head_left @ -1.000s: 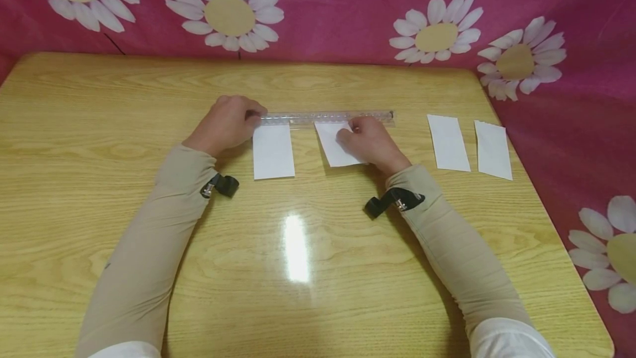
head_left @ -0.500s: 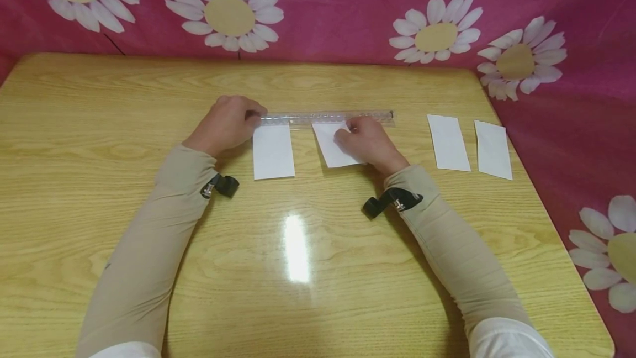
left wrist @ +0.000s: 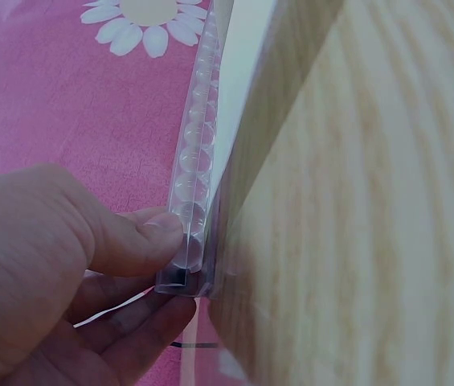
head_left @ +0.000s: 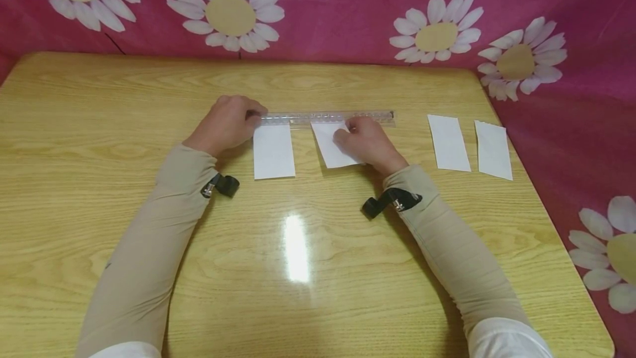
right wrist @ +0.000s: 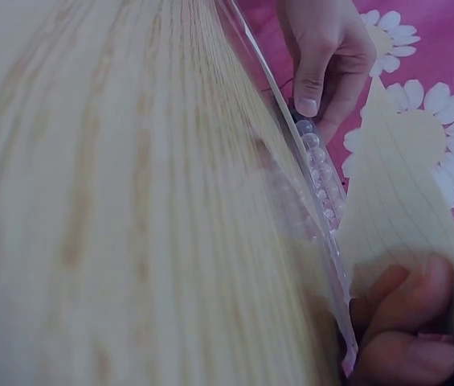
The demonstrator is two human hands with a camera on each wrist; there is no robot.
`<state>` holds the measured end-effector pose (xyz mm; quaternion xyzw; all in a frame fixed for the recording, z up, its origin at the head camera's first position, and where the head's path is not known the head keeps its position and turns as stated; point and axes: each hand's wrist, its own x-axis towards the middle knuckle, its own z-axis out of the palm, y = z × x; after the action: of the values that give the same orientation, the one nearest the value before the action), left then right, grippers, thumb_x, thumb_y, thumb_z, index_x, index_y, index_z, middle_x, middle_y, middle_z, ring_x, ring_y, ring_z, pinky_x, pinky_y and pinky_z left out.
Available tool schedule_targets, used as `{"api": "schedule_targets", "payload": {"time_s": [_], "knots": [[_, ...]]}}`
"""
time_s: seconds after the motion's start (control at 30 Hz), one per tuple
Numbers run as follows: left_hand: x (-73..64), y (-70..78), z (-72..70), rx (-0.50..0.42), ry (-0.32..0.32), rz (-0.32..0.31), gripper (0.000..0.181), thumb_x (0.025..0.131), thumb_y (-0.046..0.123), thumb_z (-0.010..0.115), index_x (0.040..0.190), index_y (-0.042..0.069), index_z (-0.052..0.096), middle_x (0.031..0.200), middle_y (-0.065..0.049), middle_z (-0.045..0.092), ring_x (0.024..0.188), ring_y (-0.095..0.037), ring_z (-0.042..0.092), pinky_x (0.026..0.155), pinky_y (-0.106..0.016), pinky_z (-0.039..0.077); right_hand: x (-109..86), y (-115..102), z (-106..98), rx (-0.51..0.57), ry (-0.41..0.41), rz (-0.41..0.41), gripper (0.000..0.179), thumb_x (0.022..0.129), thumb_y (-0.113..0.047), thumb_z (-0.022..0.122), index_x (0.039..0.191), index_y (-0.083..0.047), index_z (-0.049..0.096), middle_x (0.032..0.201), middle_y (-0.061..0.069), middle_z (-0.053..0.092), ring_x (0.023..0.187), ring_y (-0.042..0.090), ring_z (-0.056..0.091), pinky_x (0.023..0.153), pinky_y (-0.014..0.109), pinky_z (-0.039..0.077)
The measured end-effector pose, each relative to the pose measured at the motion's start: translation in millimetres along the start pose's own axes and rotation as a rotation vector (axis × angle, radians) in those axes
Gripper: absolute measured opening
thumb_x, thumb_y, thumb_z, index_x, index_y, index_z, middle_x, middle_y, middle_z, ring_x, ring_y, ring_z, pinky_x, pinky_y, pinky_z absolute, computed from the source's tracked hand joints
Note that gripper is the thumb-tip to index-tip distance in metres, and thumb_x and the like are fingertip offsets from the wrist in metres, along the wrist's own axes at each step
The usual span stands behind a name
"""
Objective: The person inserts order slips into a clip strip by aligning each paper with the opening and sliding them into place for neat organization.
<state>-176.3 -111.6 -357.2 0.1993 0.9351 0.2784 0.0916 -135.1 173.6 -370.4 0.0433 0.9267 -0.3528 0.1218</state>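
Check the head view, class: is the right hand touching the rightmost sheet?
No, the right hand holds another white sheet, and the rightmost sheet lies apart.

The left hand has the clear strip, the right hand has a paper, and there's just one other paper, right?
Not one: the head view shows three other papers. The left hand does have the clear strip, and the right hand has a paper.

Clear, narrow plastic case [head_left: 303,119], rows of round forms along it; lies crosswise. White paper slip [head_left: 325,145], slanted, pinched at right.
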Motion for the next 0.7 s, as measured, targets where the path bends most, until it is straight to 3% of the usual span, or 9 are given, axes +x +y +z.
{"api": "schedule_targets", "payload": {"time_s": [0.23, 0.7], "knots": [[-0.8, 0.0, 0.6, 0.005, 0.007, 0.003, 0.037, 0.101, 0.007, 0.050, 0.133, 0.002, 0.069, 0.138, -0.019, 0.068, 0.114, -0.030, 0.059, 0.109, -0.049, 0.049, -1.6, 0.0, 0.7, -0.014, 0.012, -0.029, 0.025, 0.094, -0.028, 0.055, 0.077, -0.011, 0.056, 0.072, 0.001, 0.047, 0.075, 0.022, 0.050, 0.065, 0.030, 0.042], [-1.1, -0.6, 1.0, 0.007, 0.009, 0.000, 0.037, 0.101, 0.007, 0.050, 0.133, 0.002, 0.069, 0.138, -0.019, 0.068, 0.116, -0.030, 0.060, 0.109, -0.048, 0.049, -1.5, -0.9, 2.2, -0.009, 0.016, -0.035, 0.023, 0.093, -0.028, 0.056, 0.079, -0.010, 0.060, 0.069, -0.001, 0.050, 0.072, 0.021, 0.052, 0.062, 0.029, 0.042]]}}
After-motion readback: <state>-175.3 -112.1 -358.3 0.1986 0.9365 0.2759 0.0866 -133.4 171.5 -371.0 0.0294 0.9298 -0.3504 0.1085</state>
